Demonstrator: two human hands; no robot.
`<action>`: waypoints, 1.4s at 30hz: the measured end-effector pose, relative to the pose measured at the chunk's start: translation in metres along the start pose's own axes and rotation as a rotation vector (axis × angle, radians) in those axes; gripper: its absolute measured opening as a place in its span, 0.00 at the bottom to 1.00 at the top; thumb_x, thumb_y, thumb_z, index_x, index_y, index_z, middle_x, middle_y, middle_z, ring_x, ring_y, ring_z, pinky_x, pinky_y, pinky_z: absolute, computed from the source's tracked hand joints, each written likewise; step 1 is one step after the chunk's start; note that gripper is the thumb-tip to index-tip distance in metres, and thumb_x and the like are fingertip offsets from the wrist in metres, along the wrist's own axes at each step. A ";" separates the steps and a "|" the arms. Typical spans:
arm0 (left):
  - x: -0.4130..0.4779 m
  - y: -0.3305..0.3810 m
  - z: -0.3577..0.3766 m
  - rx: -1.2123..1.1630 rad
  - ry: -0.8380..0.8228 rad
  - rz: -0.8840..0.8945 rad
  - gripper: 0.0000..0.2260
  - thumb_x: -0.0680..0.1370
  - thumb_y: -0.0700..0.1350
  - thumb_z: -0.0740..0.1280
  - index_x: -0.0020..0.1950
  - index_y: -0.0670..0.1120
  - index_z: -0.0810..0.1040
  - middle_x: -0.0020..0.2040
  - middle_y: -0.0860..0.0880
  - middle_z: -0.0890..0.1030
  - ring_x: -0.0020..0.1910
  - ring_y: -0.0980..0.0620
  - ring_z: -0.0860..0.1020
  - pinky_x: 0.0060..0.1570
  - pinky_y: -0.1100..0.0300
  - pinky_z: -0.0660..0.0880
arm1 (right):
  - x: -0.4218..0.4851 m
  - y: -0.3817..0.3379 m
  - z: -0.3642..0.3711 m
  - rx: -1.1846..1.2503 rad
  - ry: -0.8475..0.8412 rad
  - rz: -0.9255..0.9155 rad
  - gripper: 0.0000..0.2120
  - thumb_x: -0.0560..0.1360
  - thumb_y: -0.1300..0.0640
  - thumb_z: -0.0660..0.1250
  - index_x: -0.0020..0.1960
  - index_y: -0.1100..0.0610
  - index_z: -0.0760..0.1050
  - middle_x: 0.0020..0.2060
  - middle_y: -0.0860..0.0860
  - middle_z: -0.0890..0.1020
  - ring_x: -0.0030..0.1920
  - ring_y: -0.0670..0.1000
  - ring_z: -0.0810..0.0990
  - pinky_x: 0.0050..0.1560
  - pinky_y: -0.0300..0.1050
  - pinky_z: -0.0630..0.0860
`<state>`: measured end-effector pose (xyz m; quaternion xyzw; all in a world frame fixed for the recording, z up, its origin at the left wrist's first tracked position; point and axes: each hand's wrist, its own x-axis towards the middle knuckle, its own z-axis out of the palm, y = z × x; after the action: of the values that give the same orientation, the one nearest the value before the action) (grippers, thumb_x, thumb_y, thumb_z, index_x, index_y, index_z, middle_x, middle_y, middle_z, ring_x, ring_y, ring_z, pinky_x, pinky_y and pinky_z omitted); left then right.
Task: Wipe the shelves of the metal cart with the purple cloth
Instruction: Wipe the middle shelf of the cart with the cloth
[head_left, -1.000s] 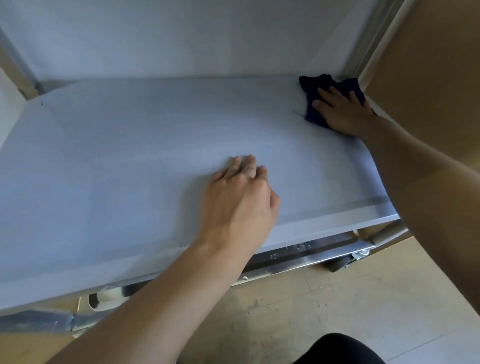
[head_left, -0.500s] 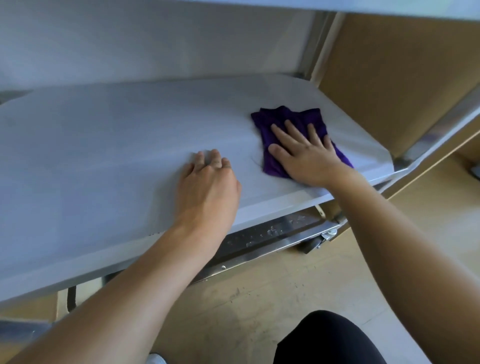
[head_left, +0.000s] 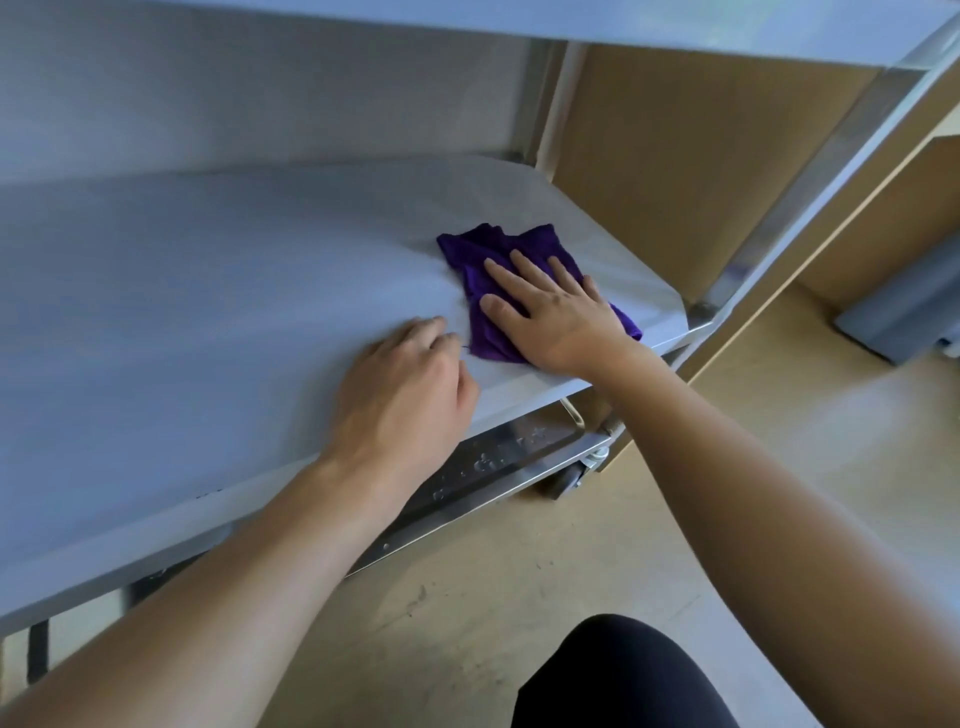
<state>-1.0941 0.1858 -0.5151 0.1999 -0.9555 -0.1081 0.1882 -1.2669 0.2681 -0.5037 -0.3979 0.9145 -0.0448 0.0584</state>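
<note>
The purple cloth (head_left: 478, 260) lies crumpled on the grey middle shelf (head_left: 182, 312) of the metal cart, near the shelf's front right corner. My right hand (head_left: 550, 312) presses flat on the cloth with fingers spread, covering its near half. Just left of the cloth, my left hand (head_left: 405, 395) rests palm down on the bare shelf close to the front edge, fingers curled a little and holding nothing. The underside of the shelf above (head_left: 675, 26) runs across the top of the view.
A steel upright post (head_left: 810, 171) rises at the shelf's front right corner. Below the shelf are a shiny bottom shelf edge (head_left: 498, 467) and a caster wheel (head_left: 566, 480). Brown cardboard (head_left: 675, 145) stands behind right. Beige floor and my dark-clad knee (head_left: 618, 675) lie in front.
My right hand has dragged the cloth from the back right corner toward the shelf's front right edge. My left hand stays planted on the shelf. My view has shifted to the right.
</note>
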 end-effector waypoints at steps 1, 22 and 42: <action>0.000 0.000 0.001 -0.004 0.012 0.006 0.12 0.74 0.42 0.63 0.51 0.39 0.83 0.58 0.43 0.82 0.54 0.43 0.81 0.50 0.52 0.78 | 0.001 0.011 -0.002 -0.014 -0.002 0.017 0.27 0.79 0.32 0.41 0.77 0.34 0.45 0.79 0.40 0.47 0.79 0.52 0.43 0.77 0.57 0.40; -0.005 0.013 0.009 -0.107 -0.008 -0.029 0.17 0.74 0.43 0.59 0.56 0.40 0.82 0.62 0.43 0.80 0.64 0.43 0.77 0.56 0.49 0.75 | 0.051 -0.017 0.000 0.036 -0.027 0.069 0.29 0.80 0.36 0.44 0.79 0.39 0.43 0.80 0.44 0.44 0.78 0.63 0.39 0.74 0.65 0.37; -0.055 -0.072 -0.043 -0.085 0.031 -0.321 0.15 0.79 0.48 0.63 0.65 0.48 0.78 0.72 0.43 0.71 0.72 0.49 0.68 0.72 0.51 0.63 | 0.078 -0.036 0.000 -0.027 -0.063 0.106 0.28 0.78 0.34 0.42 0.77 0.35 0.41 0.80 0.48 0.42 0.77 0.64 0.37 0.71 0.71 0.33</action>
<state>-1.0051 0.1392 -0.5139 0.3433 -0.9029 -0.1741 0.1915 -1.2934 0.1861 -0.5050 -0.3508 0.9325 -0.0168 0.0843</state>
